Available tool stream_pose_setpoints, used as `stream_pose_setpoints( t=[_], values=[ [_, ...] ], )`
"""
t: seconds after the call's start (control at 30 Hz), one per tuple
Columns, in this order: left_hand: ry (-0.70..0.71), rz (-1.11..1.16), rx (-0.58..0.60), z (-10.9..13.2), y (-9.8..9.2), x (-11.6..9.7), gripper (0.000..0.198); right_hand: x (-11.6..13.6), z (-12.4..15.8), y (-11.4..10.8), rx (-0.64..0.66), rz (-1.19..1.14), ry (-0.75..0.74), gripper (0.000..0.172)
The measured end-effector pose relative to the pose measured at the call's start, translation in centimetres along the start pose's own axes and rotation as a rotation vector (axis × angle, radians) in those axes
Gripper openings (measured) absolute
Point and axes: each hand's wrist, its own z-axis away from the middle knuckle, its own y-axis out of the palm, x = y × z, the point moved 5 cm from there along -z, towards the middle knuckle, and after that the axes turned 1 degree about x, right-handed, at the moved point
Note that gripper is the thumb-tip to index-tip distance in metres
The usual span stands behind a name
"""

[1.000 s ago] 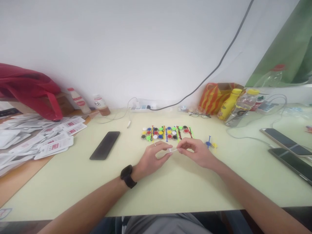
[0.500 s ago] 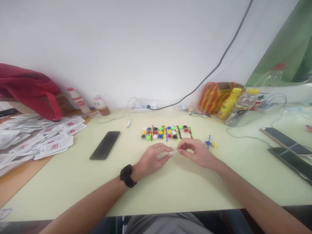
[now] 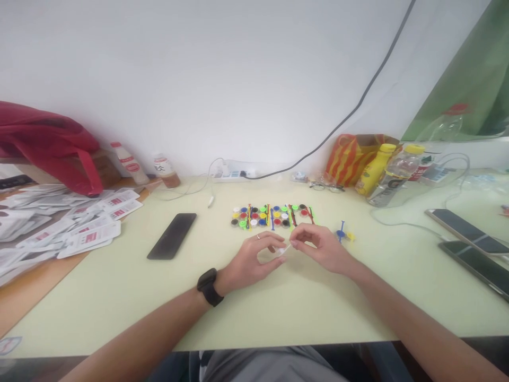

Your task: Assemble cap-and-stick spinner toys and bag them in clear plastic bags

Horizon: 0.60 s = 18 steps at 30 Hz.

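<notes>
Head view of the work at the table [image 3: 310, 313]. The left hand [image 3: 252, 260] and right hand [image 3: 323, 246] meet above the near half of the surface, holding a small white plastic piece [image 3: 283, 250] between them. The fingers of the left hand are closed on its wider end, thumb below and index finger above; those of the right hand are pinched together on the tip of its thin stem. Its exact shape is partly hidden by the fingers. The left hand bears a ring [image 3: 258, 236], and a black watch [image 3: 209, 287] circles the wrist.

Just beyond the hands, coloured discs [image 3: 262, 216] lie in 3 rows, interrupted by upright columns of coloured sticks [image 3: 272, 219]. To the right of the right hand are 2 separate pieces: a blue disc on a stick [image 3: 341, 233] and, beside it, a smaller-looking yellow piece [image 3: 350, 237].

A black smartphone [image 3: 172, 236] lies left of the left hand, well apart from it. Farther left, white packets [image 3: 87, 239] are heaped. At the rear stand a power strip [image 3: 230, 179], eyeglasses [image 3: 318, 186], a red-and-yellow striped bag [image 3: 340, 162] and a yellow bottle [image 3: 371, 172]; 2 more phones [image 3: 465, 231] lie at far right.
</notes>
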Motion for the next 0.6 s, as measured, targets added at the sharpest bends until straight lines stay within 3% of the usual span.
stream_pose_setpoints(
  t=[0.13, 0.37, 0.6],
  values=[
    [-0.105, 0.192, 0.056, -0.2, 0.5, 0.3, 0.024, -0.4, 0.0, -0.2, -0.013, -0.019, 0.013, 0.022],
    [-0.259, 0.348, -0.066, -0.2, 0.2, 2.3, 0.024, -0.1, 0.3, -0.9, -0.145, 0.144, -0.065, 0.025],
    [-0.372, 0.56, -0.103, -0.3, 0.0, 3.0, 0.032, 0.0, 0.8, 0.4, -0.011, 0.127, -0.104, 0.052]
  ],
)
